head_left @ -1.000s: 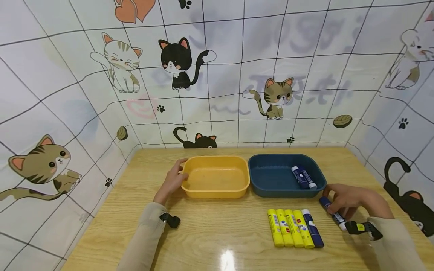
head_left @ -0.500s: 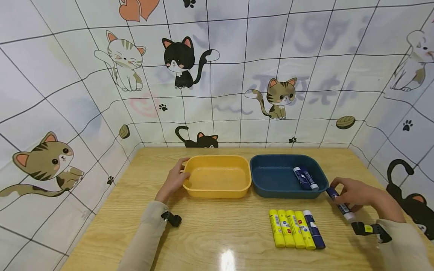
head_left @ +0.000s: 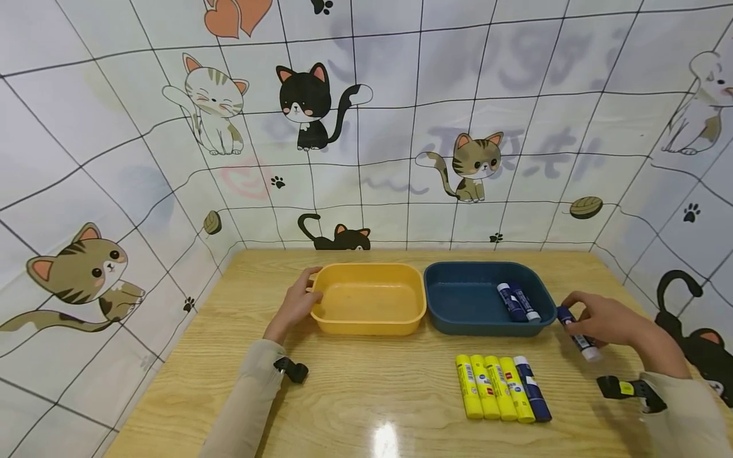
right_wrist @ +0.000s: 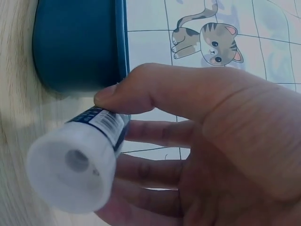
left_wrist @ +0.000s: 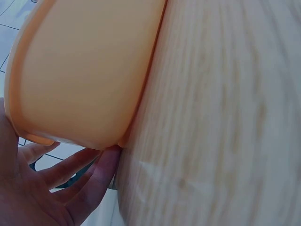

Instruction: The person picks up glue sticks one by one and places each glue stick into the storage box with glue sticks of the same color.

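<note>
My right hand (head_left: 609,319) pinches a navy glue stick (head_left: 577,335) between thumb and fingers, just off the right end of the blue bin (head_left: 487,327). Its white end (right_wrist: 70,169) faces the camera in the right wrist view, with the thumb pressed on the label. Inside the blue bin, two navy glue sticks (head_left: 511,301) lie side by side at the right. My left hand (head_left: 294,304) holds the left end of the yellow bin (head_left: 366,328), thumb over the rim and fingers along the outer wall (left_wrist: 84,113).
In front of the blue bin, several yellow glue sticks (head_left: 491,388) lie in a row with one navy glue stick (head_left: 532,389) at their right end. Both bins stand side by side on the wooden table (head_left: 355,394). A cat-printed wall covering (head_left: 389,127) rises behind and beside the table.
My right hand has lifted the navy glue stick and moved it away and slightly right, beside the blue bin's end. The left hand keeps its hold on the yellow bin.
</note>
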Available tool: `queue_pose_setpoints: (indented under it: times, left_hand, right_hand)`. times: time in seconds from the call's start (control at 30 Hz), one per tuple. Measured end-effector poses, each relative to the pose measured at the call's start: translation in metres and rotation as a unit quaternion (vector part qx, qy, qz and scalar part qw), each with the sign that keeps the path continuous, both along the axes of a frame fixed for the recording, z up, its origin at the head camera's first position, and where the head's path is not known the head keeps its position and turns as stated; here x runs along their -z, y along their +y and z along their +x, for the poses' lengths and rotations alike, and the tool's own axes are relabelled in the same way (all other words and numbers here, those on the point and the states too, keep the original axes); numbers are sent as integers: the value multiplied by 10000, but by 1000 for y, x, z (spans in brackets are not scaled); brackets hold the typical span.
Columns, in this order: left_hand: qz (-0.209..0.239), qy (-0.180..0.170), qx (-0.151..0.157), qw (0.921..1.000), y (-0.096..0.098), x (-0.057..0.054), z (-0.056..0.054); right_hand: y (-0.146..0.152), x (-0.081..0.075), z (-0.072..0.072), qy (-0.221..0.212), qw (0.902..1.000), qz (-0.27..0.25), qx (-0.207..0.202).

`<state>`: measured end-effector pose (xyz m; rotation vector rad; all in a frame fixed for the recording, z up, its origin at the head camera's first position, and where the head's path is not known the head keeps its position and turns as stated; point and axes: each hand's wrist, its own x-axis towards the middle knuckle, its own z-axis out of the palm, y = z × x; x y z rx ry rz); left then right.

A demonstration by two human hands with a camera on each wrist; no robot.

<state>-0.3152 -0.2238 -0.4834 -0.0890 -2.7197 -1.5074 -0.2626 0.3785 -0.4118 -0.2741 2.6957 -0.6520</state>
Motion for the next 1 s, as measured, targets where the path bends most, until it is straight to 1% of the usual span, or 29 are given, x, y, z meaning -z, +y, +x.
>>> queue_pose_setpoints:
  times: [0.37,0.47,0.6,0.83,1.0]
  left_hand:
    - [8,-37,7,10000,3,0,1]
    - [10,-34,20,10000,3,0,1]
    - [16,-32,37,10000,3,0,1]
    - [0,-63,35,10000,4,-1,2]
    - [-37,-65,-3,10000,3,-1,1]
  right_hand:
    - [4,-3,2,207,9997,-67,119]
    - [5,-4,3,365,9992,-124,134]
    - [4,-5,4,609,9977,-116,268]
    - [1,-7,6,1172,9921,153,431]
    - [-3,-12,4,1365,9889,186,559]
